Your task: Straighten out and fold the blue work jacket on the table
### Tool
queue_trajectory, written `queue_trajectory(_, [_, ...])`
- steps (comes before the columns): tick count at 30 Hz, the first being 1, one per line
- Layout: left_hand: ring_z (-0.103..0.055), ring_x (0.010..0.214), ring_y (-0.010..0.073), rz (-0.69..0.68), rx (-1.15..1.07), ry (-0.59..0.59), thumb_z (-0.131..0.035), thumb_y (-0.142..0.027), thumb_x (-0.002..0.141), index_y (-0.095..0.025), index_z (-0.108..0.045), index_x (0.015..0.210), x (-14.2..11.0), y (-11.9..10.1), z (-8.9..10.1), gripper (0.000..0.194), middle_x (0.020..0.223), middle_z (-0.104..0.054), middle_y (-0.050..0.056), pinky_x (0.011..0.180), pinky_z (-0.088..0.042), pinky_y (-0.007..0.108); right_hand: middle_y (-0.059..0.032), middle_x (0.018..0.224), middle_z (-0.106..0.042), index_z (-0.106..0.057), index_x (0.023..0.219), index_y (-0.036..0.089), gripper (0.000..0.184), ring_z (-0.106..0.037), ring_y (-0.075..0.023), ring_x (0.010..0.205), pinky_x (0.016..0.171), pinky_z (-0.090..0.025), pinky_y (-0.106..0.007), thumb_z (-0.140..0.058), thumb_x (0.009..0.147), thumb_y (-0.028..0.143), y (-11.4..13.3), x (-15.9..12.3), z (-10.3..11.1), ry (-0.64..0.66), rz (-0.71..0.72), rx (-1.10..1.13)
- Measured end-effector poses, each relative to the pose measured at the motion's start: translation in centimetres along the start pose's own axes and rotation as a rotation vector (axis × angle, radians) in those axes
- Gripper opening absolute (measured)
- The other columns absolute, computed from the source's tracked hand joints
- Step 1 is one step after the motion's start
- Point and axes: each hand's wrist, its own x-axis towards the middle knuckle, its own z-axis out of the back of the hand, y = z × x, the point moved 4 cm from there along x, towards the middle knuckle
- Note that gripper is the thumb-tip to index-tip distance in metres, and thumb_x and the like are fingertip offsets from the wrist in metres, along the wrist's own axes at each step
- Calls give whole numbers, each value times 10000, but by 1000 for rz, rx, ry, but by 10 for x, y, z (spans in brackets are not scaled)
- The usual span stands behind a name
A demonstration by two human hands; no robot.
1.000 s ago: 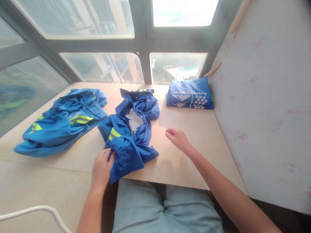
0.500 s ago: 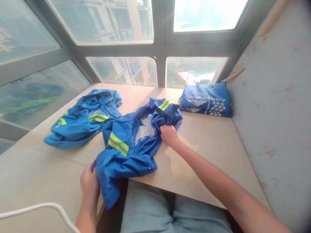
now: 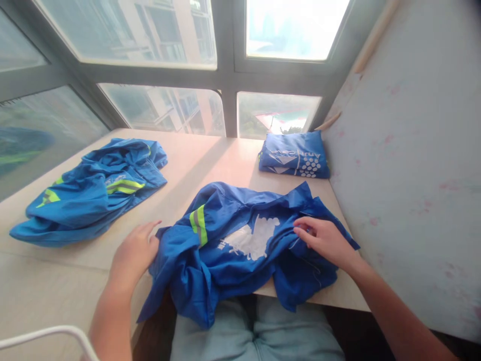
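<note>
A blue work jacket (image 3: 240, 215) lies crumpled across the front of the table, with a white print and a yellow-grey reflective band on its sleeve. Parts of it hang over the edge above my lap. My left hand (image 3: 137, 250) is at its left end, fingers stretched out and thumb against the cloth. Over the right part of the jacket, my right hand (image 3: 319, 235) has loosely bent fingers, with a gap at the thumb and no cloth visibly gripped. Another crumpled blue garment (image 3: 93, 193) with reflective bands lies to the left.
A folded blue garment (image 3: 295, 155) with white lettering sits at the back right, near the wall (image 3: 406, 150). Windows (image 3: 278, 113) rise behind the pale table (image 3: 199, 155). A white cable (image 3: 48, 331) crosses the lower left corner.
The jacket has moved right and toward me and is spread wider. Both hands have loosened from the cloth; the right hand has moved right. The view has shifted too.
</note>
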Motion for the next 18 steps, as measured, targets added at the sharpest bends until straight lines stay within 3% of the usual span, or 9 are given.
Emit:
queue_trajectory(3, [-644, 1108, 333, -88, 75, -215, -391, -253, 863, -217, -647, 1151, -8, -58, 23, 387, 1203, -685, 123, 958, -501, 476, -40, 943, -733, -711, 1041, 221, 243, -665, -192, 806, 753, -487, -288, -552, 913, 353, -5, 26, 27, -243, 87, -201])
queue_trajectory(4, [-669, 1046, 302, -120, 39, -200, -404, -281, 888, -238, -650, 1132, -13, -80, 21, 349, 1153, -702, 97, 917, -521, 430, -50, 982, -734, -712, 1043, 218, 238, -667, -200, 857, 783, -487, -290, -543, 915, 328, -6, 36, 28, -248, 123, -265])
queue_trajectory(7, [-681, 1016, 277, -282, -29, 93, -472, -336, 913, -296, -673, 1132, -27, -130, -12, 299, 1061, -727, 57, 837, -542, 370, -77, 1064, -728, -701, 1103, 215, 265, -661, -218, 973, 850, -476, -291, -506, 934, 278, -9, 72, 24, -207, 165, -459])
queue_trajectory(9, [-664, 1062, 290, -318, -13, 198, -525, -340, 917, -306, -689, 1128, -30, -140, -34, 269, 1064, -726, 67, 834, -539, 373, -100, 1133, -714, -627, 1270, 215, 358, -655, -235, 1027, 865, -469, -299, -510, 934, 258, -15, 96, 19, -172, 104, -568])
queue_trajectory(12, [-636, 1096, 270, -306, 16, 270, -572, -351, 938, -254, -675, 1156, -21, -134, -60, 260, 1176, -680, 103, 885, -535, 388, -154, 1197, -690, -453, 1458, 200, 554, -662, -275, 1043, 827, -476, -324, -553, 919, 280, -34, 125, 11, -44, -65, -696])
queue_trajectory(15, [-622, 1081, 228, -292, 27, 309, -592, -377, 951, -193, -608, 1235, -6, -132, -79, 339, 1267, -612, 110, 914, -543, 428, -168, 1107, -721, -606, 1303, 170, 393, -688, -274, 972, 783, -476, -324, -530, 930, 268, -52, 134, 3, 65, -140, -733])
queue_trajectory(18, [-630, 1055, 218, -269, 37, 323, -621, -375, 938, -177, -605, 1222, 7, -134, -93, 347, 1232, -620, 102, 892, -550, 415, -158, 1045, -738, -711, 1097, 155, 279, -694, -237, 940, 786, -463, -302, -487, 943, 221, -58, 125, -2, 60, -112, -734])
